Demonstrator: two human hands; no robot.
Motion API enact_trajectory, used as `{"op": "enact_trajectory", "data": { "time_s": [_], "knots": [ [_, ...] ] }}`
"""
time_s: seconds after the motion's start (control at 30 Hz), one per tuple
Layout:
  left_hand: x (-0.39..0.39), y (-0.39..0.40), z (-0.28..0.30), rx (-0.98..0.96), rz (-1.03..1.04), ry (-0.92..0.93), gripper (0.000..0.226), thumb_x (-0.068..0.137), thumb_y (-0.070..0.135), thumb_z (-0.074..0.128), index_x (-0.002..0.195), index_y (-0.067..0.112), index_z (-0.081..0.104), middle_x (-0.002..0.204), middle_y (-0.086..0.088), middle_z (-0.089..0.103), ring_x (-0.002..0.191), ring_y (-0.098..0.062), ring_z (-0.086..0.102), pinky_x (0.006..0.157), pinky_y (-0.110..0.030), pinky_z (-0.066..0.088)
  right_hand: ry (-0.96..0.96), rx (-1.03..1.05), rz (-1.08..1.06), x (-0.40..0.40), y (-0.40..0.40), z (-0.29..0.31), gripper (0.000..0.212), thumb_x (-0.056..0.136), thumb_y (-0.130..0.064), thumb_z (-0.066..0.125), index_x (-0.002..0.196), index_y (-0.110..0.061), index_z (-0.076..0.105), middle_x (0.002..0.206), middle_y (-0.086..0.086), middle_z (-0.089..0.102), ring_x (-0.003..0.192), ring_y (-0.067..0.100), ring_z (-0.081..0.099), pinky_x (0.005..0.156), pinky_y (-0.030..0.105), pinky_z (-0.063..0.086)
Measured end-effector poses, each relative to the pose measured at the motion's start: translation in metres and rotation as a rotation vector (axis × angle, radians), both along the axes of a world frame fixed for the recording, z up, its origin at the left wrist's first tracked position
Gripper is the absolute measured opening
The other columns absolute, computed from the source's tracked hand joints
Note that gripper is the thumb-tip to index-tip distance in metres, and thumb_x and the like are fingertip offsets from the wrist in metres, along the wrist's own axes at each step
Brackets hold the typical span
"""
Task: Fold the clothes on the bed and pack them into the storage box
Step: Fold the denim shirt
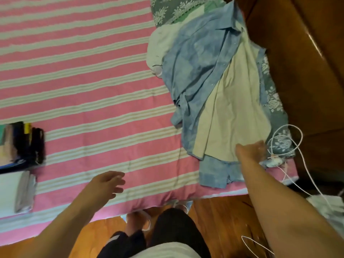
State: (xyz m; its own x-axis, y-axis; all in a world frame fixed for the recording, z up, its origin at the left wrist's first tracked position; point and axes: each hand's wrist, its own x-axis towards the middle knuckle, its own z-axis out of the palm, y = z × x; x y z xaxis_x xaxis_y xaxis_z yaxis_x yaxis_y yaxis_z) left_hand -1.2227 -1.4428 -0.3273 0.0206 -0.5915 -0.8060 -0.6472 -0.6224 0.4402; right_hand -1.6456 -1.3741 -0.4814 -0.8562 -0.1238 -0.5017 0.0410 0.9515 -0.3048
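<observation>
At right of frame, my right hand (251, 150) meets the beige cloth (232, 112) on the blue shirt (195, 67); its fingers are blurred, grip unclear. Lower centre, my left hand (106, 184) hovers, fingers spread.

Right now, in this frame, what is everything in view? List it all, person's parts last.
bed sheet: one, pink with pale stripes, covers the bed
blue shirt: one, on the bed's right side
beige garment: one, atop the blue shirt
white garment: one, beside the shirt
storage box: one, dark, left edge, holding folded clothes
white cable: one, right bed corner
left hand: open, over the sheet
right hand: at the beige garment's hem, blurred
</observation>
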Motion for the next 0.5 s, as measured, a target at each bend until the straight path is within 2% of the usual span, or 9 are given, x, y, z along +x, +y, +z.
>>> {"op": "enact_trajectory", "data": {
  "time_s": [0.07, 0.1, 0.2, 0.3, 0.33, 0.37, 0.4, 0.43, 0.5],
  "knots": [
    [-0.001, -0.001, 0.005, -0.011, 0.051, -0.016, 0.019, 0.104, 0.015, 0.053, 0.113, 0.015, 0.071, 0.105, -0.006, 0.076, 0.096, -0.029, 0.072, 0.094, -0.047, 0.054, -0.049, 0.025, -0.098, -0.029, -0.006, -0.012, 0.099, 0.081, -0.026, 0.067, 0.158, -0.010, 0.006, 0.163, 0.015, 0.019, 0.147, 0.040, 0.024, 0.117, 0.050, 0.027],
    [-0.003, -0.001, 0.008, -0.018, 0.083, -0.022, 0.020, 0.104, 0.013, 0.053, 0.113, 0.013, 0.070, 0.105, -0.007, 0.075, 0.097, -0.030, 0.071, 0.095, -0.048, 0.053, -0.060, 0.072, -0.078, -0.042, -0.006, -0.017, 0.095, 0.080, -0.026, 0.067, 0.155, -0.007, 0.013, 0.159, 0.018, 0.029, 0.141, 0.042, 0.035, 0.115, 0.051, 0.033],
    [-0.018, 0.001, 0.017, -0.008, 0.121, 0.006, 0.021, 0.105, 0.012, 0.051, 0.114, 0.012, 0.070, 0.106, -0.008, 0.075, 0.097, -0.031, 0.072, 0.098, -0.048, 0.053, -0.067, 0.047, 0.070, -0.054, -0.008, -0.003, 0.051, 0.087, -0.012, 0.058, 0.135, 0.001, 0.047, 0.138, 0.024, 0.054, 0.122, 0.045, 0.055, 0.103, 0.049, 0.046],
    [-0.048, 0.000, 0.029, 0.004, 0.101, 0.118, 0.022, 0.106, 0.016, 0.051, 0.118, 0.012, 0.069, 0.106, -0.007, 0.077, 0.096, -0.029, 0.074, 0.095, -0.045, 0.055, 0.026, -0.200, 0.303, -0.011, -0.020, 0.067, 0.011, 0.095, -0.009, 0.051, 0.101, -0.006, 0.060, 0.106, 0.023, 0.061, 0.101, 0.039, 0.059, 0.079, 0.036, 0.041],
    [-0.061, -0.001, 0.032, 0.005, 0.102, 0.178, 0.023, 0.106, 0.018, 0.051, 0.120, 0.012, 0.069, 0.108, -0.007, 0.077, 0.098, -0.029, 0.074, 0.095, -0.044, 0.055, 0.031, -0.303, 0.417, 0.011, -0.025, 0.092, 0.013, 0.095, -0.009, 0.050, 0.084, -0.013, 0.053, 0.088, 0.016, 0.057, 0.089, 0.034, 0.056, 0.071, 0.036, 0.036],
    [-0.076, -0.004, 0.036, 0.022, 0.119, 0.259, 0.024, 0.105, 0.022, 0.052, 0.121, 0.013, 0.068, 0.110, -0.007, 0.076, 0.100, -0.029, 0.073, 0.094, -0.043, 0.055, 0.027, -0.386, 0.560, 0.037, -0.027, 0.115, 0.025, 0.095, -0.009, 0.050, 0.073, -0.017, 0.042, 0.075, 0.008, 0.049, 0.079, 0.030, 0.052, 0.067, 0.038, 0.034],
    [-0.092, -0.008, 0.044, 0.035, 0.133, 0.337, 0.026, 0.105, 0.027, 0.053, 0.123, 0.014, 0.067, 0.111, -0.007, 0.076, 0.101, -0.029, 0.073, 0.094, -0.043, 0.056, 0.008, -0.443, 0.724, 0.062, -0.026, 0.141, 0.032, 0.094, -0.009, 0.050, 0.068, -0.019, 0.034, 0.069, 0.004, 0.043, 0.074, 0.029, 0.050, 0.065, 0.040, 0.034],
    [-0.107, -0.012, 0.051, 0.048, 0.141, 0.405, 0.027, 0.104, 0.032, 0.054, 0.122, 0.017, 0.067, 0.111, -0.006, 0.076, 0.101, -0.028, 0.073, 0.092, -0.044, 0.056, -0.031, -0.454, 0.919, 0.085, -0.024, 0.158, 0.033, 0.094, -0.010, 0.051, 0.068, -0.019, 0.032, 0.070, 0.004, 0.044, 0.074, 0.031, 0.052, 0.065, 0.042, 0.037],
    [-0.134, -0.020, 0.062, 0.044, 0.047, 0.460, 0.028, 0.101, 0.040, 0.058, 0.117, 0.019, 0.069, 0.103, -0.005, 0.076, 0.094, -0.026, 0.073, 0.088, -0.044, 0.058, -0.113, -0.435, 1.296, 0.125, -0.014, 0.178, 0.017, 0.095, -0.014, 0.051, 0.080, -0.021, 0.049, 0.088, 0.011, 0.059, 0.089, 0.035, 0.060, 0.074, 0.044, 0.046]
  ]
}}
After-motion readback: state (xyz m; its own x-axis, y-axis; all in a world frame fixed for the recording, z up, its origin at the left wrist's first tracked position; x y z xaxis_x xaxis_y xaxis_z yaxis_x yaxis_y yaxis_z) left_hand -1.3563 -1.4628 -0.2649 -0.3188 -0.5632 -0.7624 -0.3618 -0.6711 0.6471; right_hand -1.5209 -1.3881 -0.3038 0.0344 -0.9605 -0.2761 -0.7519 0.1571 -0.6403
